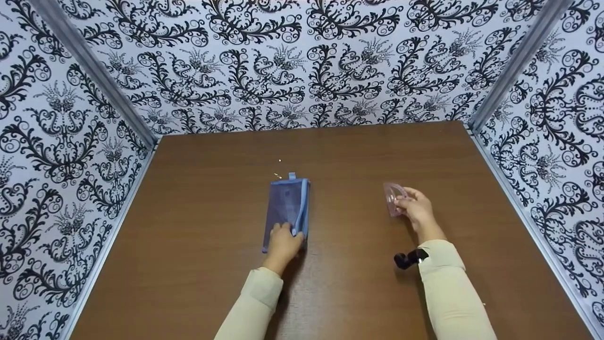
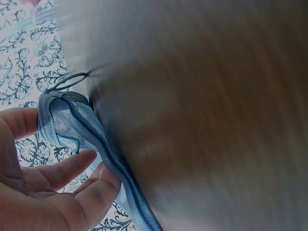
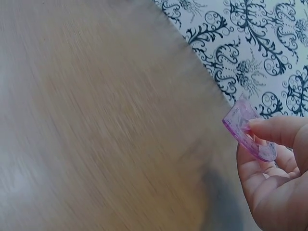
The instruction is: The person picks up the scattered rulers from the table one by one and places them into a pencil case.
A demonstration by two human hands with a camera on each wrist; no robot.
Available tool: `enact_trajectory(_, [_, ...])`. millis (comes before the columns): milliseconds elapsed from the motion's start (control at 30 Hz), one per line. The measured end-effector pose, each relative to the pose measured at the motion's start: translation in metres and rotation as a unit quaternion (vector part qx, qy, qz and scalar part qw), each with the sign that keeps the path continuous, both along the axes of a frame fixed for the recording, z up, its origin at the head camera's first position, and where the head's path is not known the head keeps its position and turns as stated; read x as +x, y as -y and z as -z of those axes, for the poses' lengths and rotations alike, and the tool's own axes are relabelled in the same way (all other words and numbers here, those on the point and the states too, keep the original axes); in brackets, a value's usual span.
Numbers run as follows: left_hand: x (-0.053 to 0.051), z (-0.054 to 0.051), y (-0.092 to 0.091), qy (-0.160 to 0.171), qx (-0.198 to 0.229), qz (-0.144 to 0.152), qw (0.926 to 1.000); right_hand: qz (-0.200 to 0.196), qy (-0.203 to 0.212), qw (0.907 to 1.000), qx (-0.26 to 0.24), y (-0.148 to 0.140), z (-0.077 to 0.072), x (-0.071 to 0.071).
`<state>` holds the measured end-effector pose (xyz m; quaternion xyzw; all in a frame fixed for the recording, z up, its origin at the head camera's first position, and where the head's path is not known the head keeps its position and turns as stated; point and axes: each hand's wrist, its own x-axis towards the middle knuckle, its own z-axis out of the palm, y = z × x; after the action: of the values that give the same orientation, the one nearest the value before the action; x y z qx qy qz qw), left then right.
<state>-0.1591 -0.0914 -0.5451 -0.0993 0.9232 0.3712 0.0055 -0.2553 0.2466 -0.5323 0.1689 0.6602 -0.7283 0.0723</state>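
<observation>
A blue mesh zipper pouch lies on the brown table, its zipper edge along the right side. My left hand grips its near end. In the left wrist view, the thumb and curled fingers touch the pouch, whose end bulges up with a thin cord loop beside it. To the right, my right hand pinches a clear pink protractor above the table. The right wrist view shows the protractor between thumb and fingers, with its straight edge turned away from the palm.
The brown wooden table is enclosed by patterned black-and-white walls at the back and sides, with grey metal posts at the corners. A black device is attached to the right sleeve cuff. Small bright specks show beyond the pouch.
</observation>
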Motion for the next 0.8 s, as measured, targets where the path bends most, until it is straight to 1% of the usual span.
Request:
enact_trajectory(167, [0.000, 0.000, 0.000, -0.001, 0.002, 0.000, 1.0000, -0.004, -0.003, 1.0000, -0.005, 0.010, 0.000, -0.001])
enact_trajectory(433, [0.000, -0.001, 0.000, -0.001, -0.001, 0.002, 1.0000, -0.004, -0.005, 1.0000, 0.002, 0.021, 0.005, 0.000])
enact_trajectory(700, [0.000, -0.002, 0.000, 0.019, 0.008, -0.006, 0.9998, -0.006, -0.019, 0.9998, 0.007, 0.032, 0.005, 0.003])
enact_trajectory(800, [0.000, -0.001, 0.000, 0.013, 0.006, -0.005, 0.9999, -0.007, -0.019, 0.9998, 0.003, 0.037, 0.006, 0.004])
